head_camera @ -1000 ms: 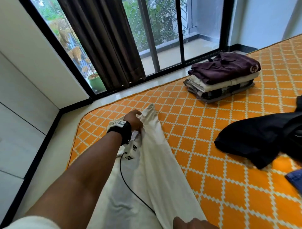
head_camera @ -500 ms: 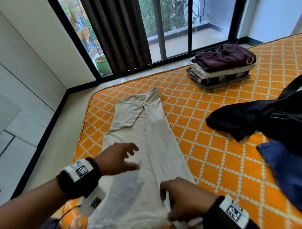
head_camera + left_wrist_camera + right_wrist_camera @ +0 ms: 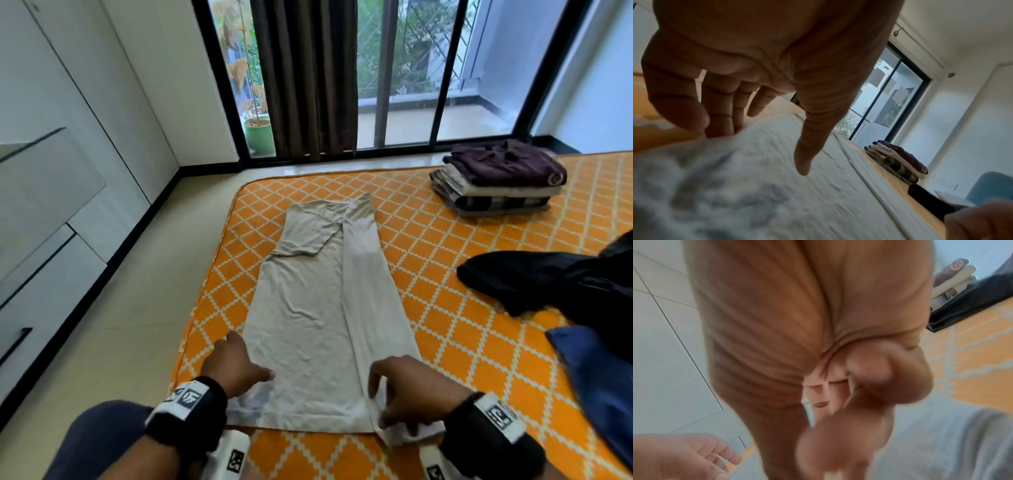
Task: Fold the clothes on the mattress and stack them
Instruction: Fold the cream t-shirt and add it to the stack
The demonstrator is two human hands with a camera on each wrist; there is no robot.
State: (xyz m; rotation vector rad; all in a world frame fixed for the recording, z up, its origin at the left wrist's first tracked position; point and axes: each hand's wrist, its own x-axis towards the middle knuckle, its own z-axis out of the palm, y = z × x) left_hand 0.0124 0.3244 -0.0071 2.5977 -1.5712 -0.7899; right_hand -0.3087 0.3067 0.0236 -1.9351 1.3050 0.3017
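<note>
One pale garment (image 3: 318, 308) lies lengthwise on the orange mattress (image 3: 455, 325), running straight away from both hands, sides folded in to a long narrow strip; a sleeve is tucked flat near the far end, and a lengthwise fold line runs down its right part. Cloth looks thin and creased.

Change over the last second: the left hand (image 3: 233, 366) has come back from the far end to the near hem, and the right hand (image 3: 407, 390) has settled at the near right corner. Reading: side folds done, crosswise fold next.

Left hand: fingers straight and spread, lying on the near left edge, holding nothing. Right hand: fingers curled down over the near right corner of the hem; the wrist view is blurred, but the pinch looks closed on cloth.

Far right of the hands, a stack of folded clothes (image 3: 496, 185). Nearer on the right, a black garment (image 3: 548, 284) and a blue garment (image 3: 603, 380), unfolded.
</note>
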